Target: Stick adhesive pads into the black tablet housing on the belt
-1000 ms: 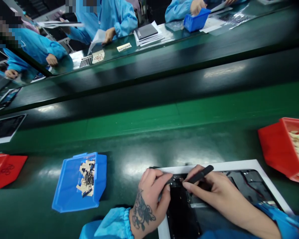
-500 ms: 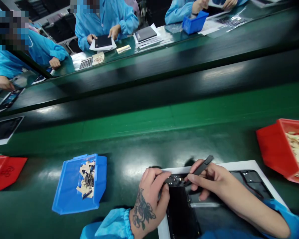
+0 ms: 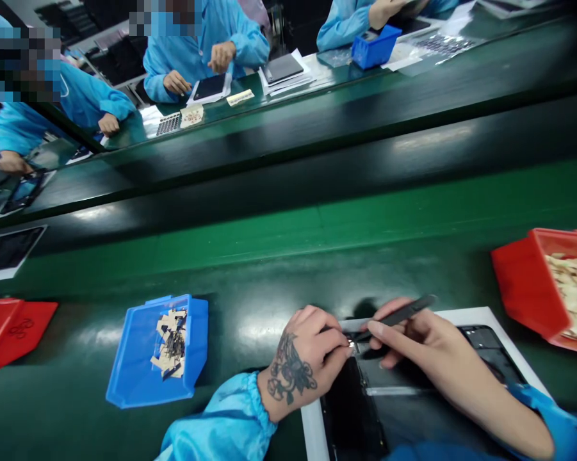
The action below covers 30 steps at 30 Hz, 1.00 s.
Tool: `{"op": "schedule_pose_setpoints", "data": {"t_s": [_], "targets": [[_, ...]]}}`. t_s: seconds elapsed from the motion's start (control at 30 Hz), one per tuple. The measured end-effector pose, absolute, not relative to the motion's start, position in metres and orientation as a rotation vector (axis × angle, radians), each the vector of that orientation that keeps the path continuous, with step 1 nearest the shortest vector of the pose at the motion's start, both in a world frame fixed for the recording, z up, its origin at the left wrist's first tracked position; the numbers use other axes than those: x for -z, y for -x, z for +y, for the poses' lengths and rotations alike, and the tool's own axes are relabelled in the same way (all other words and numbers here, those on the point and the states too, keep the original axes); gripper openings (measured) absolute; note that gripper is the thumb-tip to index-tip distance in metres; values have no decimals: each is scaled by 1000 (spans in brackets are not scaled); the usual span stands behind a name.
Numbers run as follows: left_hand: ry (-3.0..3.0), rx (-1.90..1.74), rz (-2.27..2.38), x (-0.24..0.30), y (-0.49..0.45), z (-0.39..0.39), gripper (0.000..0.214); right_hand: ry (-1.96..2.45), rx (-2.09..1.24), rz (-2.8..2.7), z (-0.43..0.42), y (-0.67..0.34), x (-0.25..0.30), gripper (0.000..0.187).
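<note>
An opened black tablet (image 3: 403,422) lies on a white sheet (image 3: 478,315) in front of me, with inner parts showing. My right hand (image 3: 413,342) holds black tweezers (image 3: 403,312), their tip pointing left and down at the tablet's top edge. Close to that tip, my left hand (image 3: 307,358) has thumb and forefinger pressed together over the small parts there. Whatever is between those fingertips is too small or too hidden to make out. The tattooed back of this hand faces me.
To my left stands a blue bin (image 3: 146,358) of small flat cable pieces; a red bin (image 3: 14,333) is farther left. Another red bin (image 3: 528,282) with pale pieces stands at the right. Across the bench, co-workers in blue smocks (image 3: 202,51) sit beyond a dark raised ledge (image 3: 288,147).
My left hand has moved right, its fingers coming nearer the tweezers' tip. The tweezers now lie flatter in my right hand. A co-worker opposite has put a tablet down on the bench.
</note>
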<state>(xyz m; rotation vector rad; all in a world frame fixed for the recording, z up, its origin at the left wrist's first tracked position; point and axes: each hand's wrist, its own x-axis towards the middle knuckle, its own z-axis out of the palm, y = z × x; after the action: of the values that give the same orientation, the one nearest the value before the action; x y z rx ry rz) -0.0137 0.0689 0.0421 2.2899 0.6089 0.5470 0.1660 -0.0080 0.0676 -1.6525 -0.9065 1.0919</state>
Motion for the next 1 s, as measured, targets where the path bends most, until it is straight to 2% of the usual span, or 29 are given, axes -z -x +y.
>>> {"op": "schedule_pose_setpoints", "data": {"t_s": [0.13,0.2,0.27,0.5,0.6,0.77,1.0], "targets": [[-2126,-378,648,-52,8,84,9,1466,-616,-1382,-29,-165,-69,4],[-2036,-306,663,-57,5,92,8,1368,-438,-1724,-40,-166,-63,22],[-1957,-227,656,-61,3,98,8,1336,-345,-1946,-47,-167,-56,31],[-1845,-154,653,-63,1,105,9,1335,-281,-2002,-39,-168,-51,25],[-1822,-154,661,-63,1,106,10,1360,-386,-1897,-32,-166,-54,18],[-1767,-154,661,-63,3,107,10,1430,-785,-1575,-25,-164,-55,8],[-1735,-180,593,-62,10,110,11,1627,-1032,-1245,-20,-167,-49,25]]}}
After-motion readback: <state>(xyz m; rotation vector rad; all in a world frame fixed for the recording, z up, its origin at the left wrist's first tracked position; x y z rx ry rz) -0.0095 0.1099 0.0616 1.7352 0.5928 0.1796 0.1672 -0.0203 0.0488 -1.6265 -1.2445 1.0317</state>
